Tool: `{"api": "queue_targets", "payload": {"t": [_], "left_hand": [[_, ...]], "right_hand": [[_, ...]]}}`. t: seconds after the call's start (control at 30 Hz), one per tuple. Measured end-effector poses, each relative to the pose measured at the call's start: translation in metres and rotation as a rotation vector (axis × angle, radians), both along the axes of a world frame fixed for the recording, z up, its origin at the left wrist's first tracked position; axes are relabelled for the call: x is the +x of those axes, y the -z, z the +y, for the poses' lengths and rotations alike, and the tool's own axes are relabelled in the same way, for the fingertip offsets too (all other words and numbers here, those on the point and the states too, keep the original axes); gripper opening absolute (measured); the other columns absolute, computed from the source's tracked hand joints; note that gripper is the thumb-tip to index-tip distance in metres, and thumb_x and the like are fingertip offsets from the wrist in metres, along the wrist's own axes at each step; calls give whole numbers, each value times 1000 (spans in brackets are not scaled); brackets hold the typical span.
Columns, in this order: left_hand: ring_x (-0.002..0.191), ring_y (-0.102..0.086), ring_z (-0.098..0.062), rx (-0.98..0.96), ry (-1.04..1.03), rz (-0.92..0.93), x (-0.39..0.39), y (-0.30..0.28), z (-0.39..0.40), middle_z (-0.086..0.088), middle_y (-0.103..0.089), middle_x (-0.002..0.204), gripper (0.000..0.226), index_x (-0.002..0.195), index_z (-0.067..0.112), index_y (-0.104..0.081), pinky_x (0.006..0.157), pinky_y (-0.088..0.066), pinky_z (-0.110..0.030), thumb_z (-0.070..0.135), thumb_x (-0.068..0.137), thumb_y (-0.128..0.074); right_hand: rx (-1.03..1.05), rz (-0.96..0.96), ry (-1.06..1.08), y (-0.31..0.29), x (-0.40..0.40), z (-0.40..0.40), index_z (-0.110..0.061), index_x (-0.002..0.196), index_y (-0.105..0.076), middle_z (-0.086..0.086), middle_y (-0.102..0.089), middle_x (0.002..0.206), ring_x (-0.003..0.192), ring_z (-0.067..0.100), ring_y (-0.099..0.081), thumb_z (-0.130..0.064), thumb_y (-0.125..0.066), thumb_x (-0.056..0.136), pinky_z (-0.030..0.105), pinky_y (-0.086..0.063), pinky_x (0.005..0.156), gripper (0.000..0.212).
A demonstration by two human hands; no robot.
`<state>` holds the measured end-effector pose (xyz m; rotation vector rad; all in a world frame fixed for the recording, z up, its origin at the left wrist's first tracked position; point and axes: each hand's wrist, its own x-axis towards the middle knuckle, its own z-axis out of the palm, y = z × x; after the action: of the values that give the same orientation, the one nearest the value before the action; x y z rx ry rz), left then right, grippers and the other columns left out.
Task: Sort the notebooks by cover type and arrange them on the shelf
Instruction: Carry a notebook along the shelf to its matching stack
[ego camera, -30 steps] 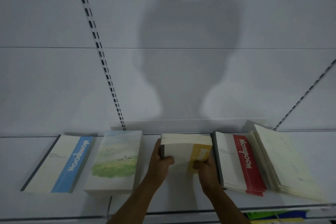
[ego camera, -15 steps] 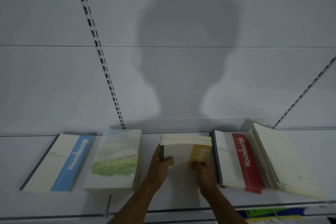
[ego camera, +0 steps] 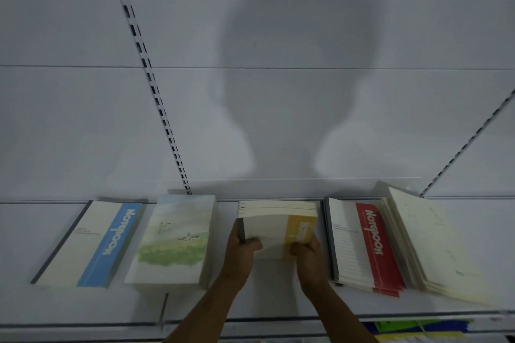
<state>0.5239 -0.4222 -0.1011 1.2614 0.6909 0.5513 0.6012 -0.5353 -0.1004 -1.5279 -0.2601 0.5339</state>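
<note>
- Nearest the camera, two bare forearms reach up onto the white shelf (ego camera: 264, 306), the landmark here being the yellow-striped stack of notebooks (ego camera: 278, 227) at the shelf's middle.
- The left hand (ego camera: 241, 249) clasps the stack's near left corner, thumb lying over the top cover and fingers wrapped under the left edge.
- The right hand (ego camera: 308, 252) clasps the stack's near right corner, thumb pressed on the yellow stripe.
- The stack is tilted, its near end raised in the hands.
- Just left of the stack lies the meadow-painting notebook pile (ego camera: 174, 239), flat on the shelf.
- Further left of the stack lies the blue-striped notebook (ego camera: 92, 242).
- Just right of the stack sits the red-striped pile (ego camera: 362, 245), overlapped on its right edge by the cream-covered pile (ego camera: 429, 242), fanned out.
- Beyond the stack, the back panel (ego camera: 83, 120) bears the person's shadow.
</note>
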Motion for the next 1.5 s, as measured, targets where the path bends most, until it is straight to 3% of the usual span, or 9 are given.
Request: {"api": "queue_targets", "payload": {"t": [0.13,0.3,0.43,0.53,0.63,0.9,1.2,1.37,1.5], "left_hand": [[99,-60,-15,29,-5,22,-4,5,-5,-5,-65,104,60,116,19,-55,68,-53,-19,2,58,-54],[93,-59,-15,0,-26,49,5,-3,-1,-6,-63,103,65,114,19,-56,64,-50,-20,3,51,-52],[87,-55,-29,-107,-112,254,18,-16,3,-14,-60,96,34,89,19,-55,70,-46,-36,0,61,-55],[89,-58,-33,-175,-160,456,27,-15,11,-17,-62,100,25,100,6,-56,72,-47,-37,17,78,-53],[98,-59,-34,-33,-183,605,28,-9,8,-18,-62,113,44,117,0,-53,84,-49,-38,33,88,-48],[117,-52,-33,450,-15,1052,24,2,5,-21,-50,130,35,126,-1,-43,97,-45,-37,22,101,-34],[126,-43,-33,684,-1,1238,35,0,-15,-20,-40,138,51,139,-1,-25,97,-43,-41,28,99,-37],[121,-42,-25,995,-37,1060,66,-14,-42,-10,-44,131,43,129,12,-43,93,-44,-37,36,94,-46],[120,-48,-24,621,112,718,115,-21,-84,-12,-50,132,45,130,7,-46,95,-40,-29,29,92,-55]], "right_hand": [[-33,21,-4,1,-1,-3,-7,93,-60,15,-65,92,88,29,-63,-9,-49,71,33,-51,73,25],[-43,27,-17,-9,6,-1,-9,83,-59,7,-62,80,76,18,-59,17,-41,80,23,-47,64,32],[-149,44,27,-10,9,5,-9,90,-57,9,-62,85,78,23,-59,6,-42,83,35,-49,68,22],[-317,46,-47,-12,17,7,-13,101,-47,7,-59,93,80,20,-59,-10,-40,92,33,-49,67,12],[-454,16,-71,-3,18,12,-10,109,-40,6,-57,96,79,17,-57,-21,-37,99,28,-46,61,16],[-931,-260,-202,14,12,24,-5,124,-45,12,-44,131,118,24,-46,-24,-34,100,31,-40,97,32],[-832,-326,-221,12,9,16,-5,130,-37,14,-28,138,118,23,-43,-23,-44,97,28,-42,96,39],[-571,-524,-41,-15,27,-26,-16,135,-40,1,-48,126,115,15,-47,-37,-47,94,27,-42,94,47],[-752,-554,105,-12,74,-68,-11,137,-41,11,-44,136,123,25,-41,-36,-49,92,35,-36,100,52]]}}
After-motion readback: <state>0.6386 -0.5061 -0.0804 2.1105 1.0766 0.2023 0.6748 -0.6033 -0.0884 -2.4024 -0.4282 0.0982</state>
